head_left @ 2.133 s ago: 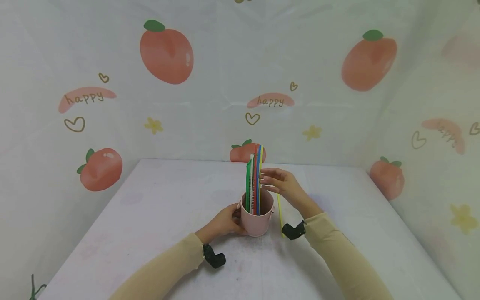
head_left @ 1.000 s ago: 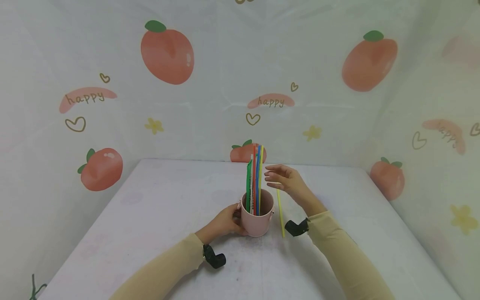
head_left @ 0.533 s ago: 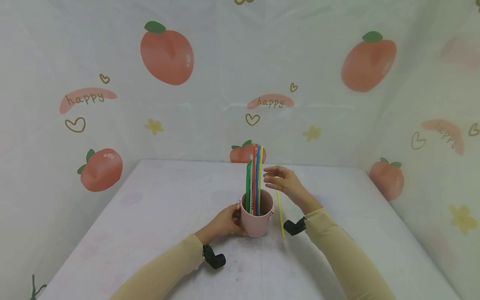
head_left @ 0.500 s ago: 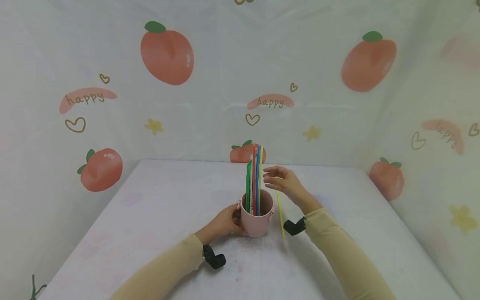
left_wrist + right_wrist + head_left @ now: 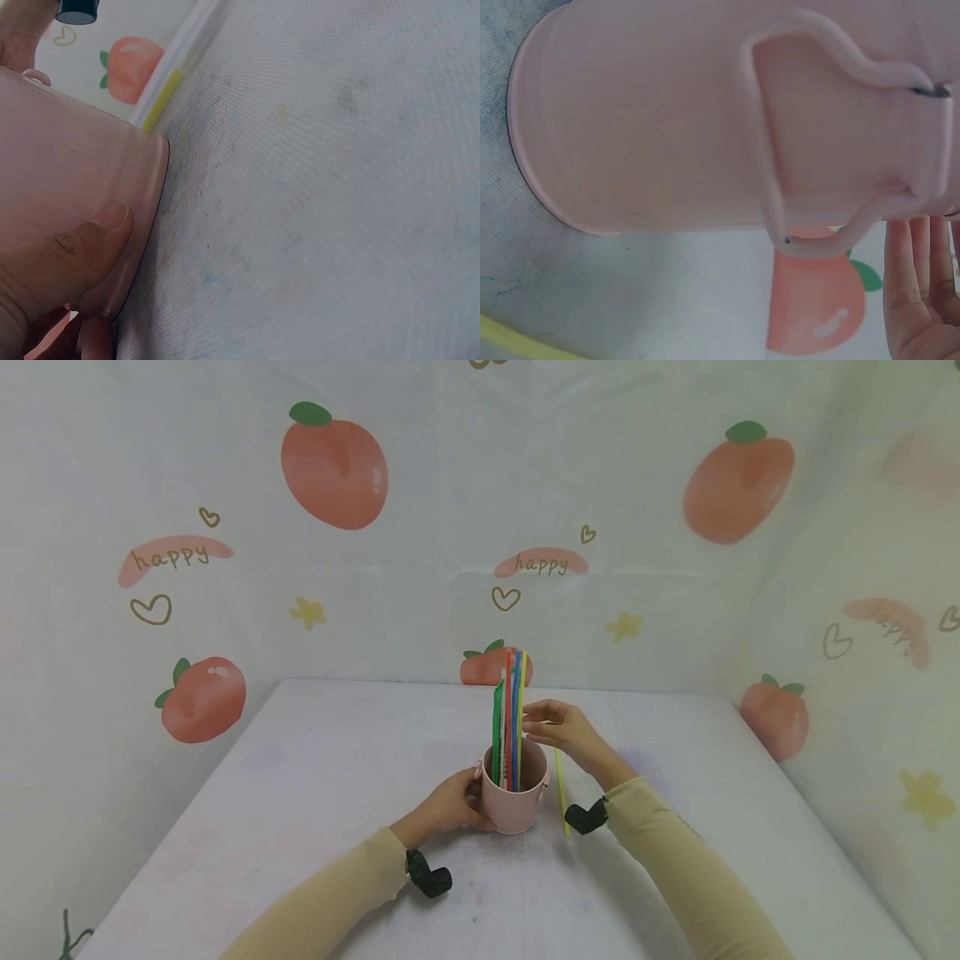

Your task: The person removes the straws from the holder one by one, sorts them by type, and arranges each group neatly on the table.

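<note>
A pink bucket stands upright on the worktop, near the middle. The left hand grips it low on its left side, the thumb pressed to the wall near the base. Inside stand slender sticks in 5 colours: green, white, red, blue and yellow, close together and rising well above the rim. The right hand is open, its fingers gently bent and the tips at the yellow stick; whether they touch it I cannot tell. A loose yellow stick lies just right of the bucket. Both wrists carry a black device, and the 2 sleeves are beige. Behind hangs a white cloth printed with red fruit, hearts and "happy".
</note>
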Available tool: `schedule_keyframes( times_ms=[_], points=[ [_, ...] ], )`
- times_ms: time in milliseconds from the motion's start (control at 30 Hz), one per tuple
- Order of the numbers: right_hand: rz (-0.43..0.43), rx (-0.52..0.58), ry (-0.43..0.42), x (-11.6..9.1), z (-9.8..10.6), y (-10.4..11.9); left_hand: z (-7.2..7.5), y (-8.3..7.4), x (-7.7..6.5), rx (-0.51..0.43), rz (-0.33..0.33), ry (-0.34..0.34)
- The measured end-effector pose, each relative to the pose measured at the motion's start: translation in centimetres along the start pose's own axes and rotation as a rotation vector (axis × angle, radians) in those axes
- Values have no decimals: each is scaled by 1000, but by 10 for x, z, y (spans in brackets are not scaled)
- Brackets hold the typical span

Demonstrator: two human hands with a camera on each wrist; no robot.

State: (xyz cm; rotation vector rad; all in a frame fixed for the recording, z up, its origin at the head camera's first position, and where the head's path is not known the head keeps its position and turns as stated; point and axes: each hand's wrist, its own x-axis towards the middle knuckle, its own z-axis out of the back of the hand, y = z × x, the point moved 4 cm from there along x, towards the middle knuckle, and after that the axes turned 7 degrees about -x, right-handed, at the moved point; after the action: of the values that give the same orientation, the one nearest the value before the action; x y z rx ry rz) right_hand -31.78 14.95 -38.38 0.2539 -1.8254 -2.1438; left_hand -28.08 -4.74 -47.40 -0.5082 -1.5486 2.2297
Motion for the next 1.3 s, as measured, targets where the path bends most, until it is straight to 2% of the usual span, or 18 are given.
schedule_keyframes(
  times_ms=[200, 500, 833, 1067, 1300],
  points=[
    [-16, -77, -4, 2, -1, -4, 0, 1, 1, 4, -11, 3],
    [-51, -135, -16, 2, -4, -5, 1, -2, 1, -9, -14, 3],
    [-57, -142, -29, 0, -5, -6, 0, -2, 0, -12, -11, 5],
    [-29, -138, -54, -1, -3, -4, 0, 1, 1, -9, -27, 7],
    [2, -60, -54, -2, 0, -1, 0, 3, 2, -13, -17, 7]
  ],
)
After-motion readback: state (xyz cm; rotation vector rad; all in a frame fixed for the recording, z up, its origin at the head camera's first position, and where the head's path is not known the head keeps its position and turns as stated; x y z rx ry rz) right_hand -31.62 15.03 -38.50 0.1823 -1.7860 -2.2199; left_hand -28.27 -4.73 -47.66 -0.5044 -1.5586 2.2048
